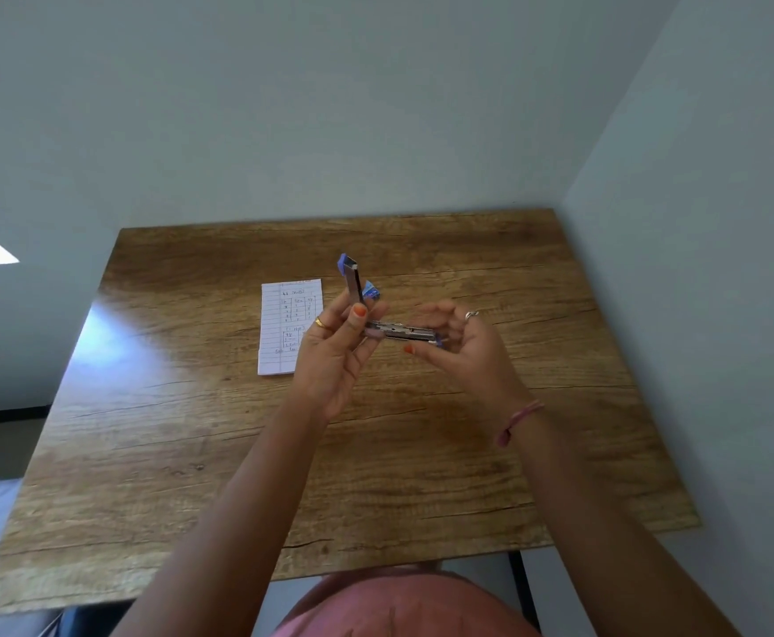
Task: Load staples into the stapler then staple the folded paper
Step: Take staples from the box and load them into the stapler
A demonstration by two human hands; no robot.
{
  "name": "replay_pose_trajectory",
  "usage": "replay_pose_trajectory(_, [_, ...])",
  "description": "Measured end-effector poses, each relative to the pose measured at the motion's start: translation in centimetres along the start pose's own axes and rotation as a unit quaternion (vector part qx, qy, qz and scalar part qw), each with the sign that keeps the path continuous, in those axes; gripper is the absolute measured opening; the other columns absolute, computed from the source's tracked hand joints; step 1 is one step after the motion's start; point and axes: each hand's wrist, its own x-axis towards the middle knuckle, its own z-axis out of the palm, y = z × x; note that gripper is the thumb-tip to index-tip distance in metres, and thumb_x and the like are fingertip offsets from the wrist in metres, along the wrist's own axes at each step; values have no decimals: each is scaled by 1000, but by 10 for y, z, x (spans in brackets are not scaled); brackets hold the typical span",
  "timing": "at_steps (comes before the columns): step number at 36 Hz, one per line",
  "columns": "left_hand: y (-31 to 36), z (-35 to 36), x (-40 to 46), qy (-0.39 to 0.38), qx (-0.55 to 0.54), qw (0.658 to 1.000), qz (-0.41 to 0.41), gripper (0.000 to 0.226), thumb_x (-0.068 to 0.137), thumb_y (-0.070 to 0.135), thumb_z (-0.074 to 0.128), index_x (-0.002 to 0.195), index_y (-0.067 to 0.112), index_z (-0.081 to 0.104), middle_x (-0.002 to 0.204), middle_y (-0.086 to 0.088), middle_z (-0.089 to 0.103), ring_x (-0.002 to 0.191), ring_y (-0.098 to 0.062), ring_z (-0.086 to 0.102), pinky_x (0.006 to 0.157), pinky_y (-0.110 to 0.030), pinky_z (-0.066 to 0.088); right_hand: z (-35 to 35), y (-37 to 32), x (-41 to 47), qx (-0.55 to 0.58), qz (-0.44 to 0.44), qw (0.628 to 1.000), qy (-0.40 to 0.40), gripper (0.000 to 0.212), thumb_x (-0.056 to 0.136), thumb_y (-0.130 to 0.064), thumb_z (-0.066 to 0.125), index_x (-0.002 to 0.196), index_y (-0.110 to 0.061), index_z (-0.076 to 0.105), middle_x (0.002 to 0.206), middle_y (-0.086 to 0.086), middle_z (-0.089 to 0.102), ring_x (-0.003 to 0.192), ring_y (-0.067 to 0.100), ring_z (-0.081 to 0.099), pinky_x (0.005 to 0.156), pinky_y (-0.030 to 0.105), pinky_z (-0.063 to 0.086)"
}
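- Both hands hover above my worktop (422,475): left hand (337,356) grips the opened stapler (376,310) at its hinge.
- Right hand (456,347) pinches its lower arm.
- Folded paper (286,326) lies flat left of them.

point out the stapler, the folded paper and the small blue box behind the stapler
stapler (401,332): head view, on the metal staple channel held between the hands
folded paper (284,324): head view, on its lined, handwritten face
small blue box (370,290): head view, on its visible corner

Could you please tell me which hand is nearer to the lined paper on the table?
Left. The left hand holds the opened stapler right beside the paper, overlapping its right edge in view; the right hand is farther right, past the stapler.
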Motion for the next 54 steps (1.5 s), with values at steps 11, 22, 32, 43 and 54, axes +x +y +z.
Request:
replay_pose_trajectory(11, [-19, 0, -13, 49, 199, 977, -66, 24, 85, 16, 68, 108, 20, 72, 107, -5, 73, 103, -16, 68, 78, -26, 55, 23, 13, -4, 246, 112, 959, 85, 43, 75, -17, 78, 115, -20, 63, 105, 5, 74, 103, 18, 69, 86, 29, 55])
replay_pose_trajectory(22, [-42, -2, -14, 99, 476, 874, -3, 15, 84, 26, 71, 98, 31, 72, 76, 8, 74, 70, -5, 70, 72, -33, 59, 50, 12, -3, 219, 204, 953, 54, 74, 68, -53, 77, 127, -16, 54, 103, 3, 73, 93, 15, 71, 72, 25, 55])
replay_pose_trajectory(32, [-64, -5, -11, 121, 549, 827, 15, 13, 86, 20, 68, 97, 16, 73, 79, -2, 71, 74, -13, 67, 66, -30, 57, 67, 22, 6, 94, 212, 958, 169, 14, 94, -31, 59, 93, -17, 62, 83, -1, 73, 80, 10, 71, 84, 36, 58])
replay_pose_trajectory(43, [-68, -1, -10, 106, 551, 826, 62, 29, 87, 12, 66, 114, 22, 69, 83, 16, 60, 76, 1, 58, 64, -6, 46, 69, 18, 11, 57, 230, 954, 183, 15, 95, -32, 57, 90, -18, 59, 85, 1, 71, 84, 16, 70, 87, 43, 56])
replay_pose_trajectory(54, [-63, -1, -8, 72, 564, 819, 81, 33, 87, 10, 64, 119, 20, 67, 101, 2, 68, 82, 3, 57, 71, -12, 49, 71, 16, 13, 53, 237, 950, 198, 23, 97, -31, 52, 94, -9, 60, 92, 7, 71, 88, 20, 69, 87, 46, 55])
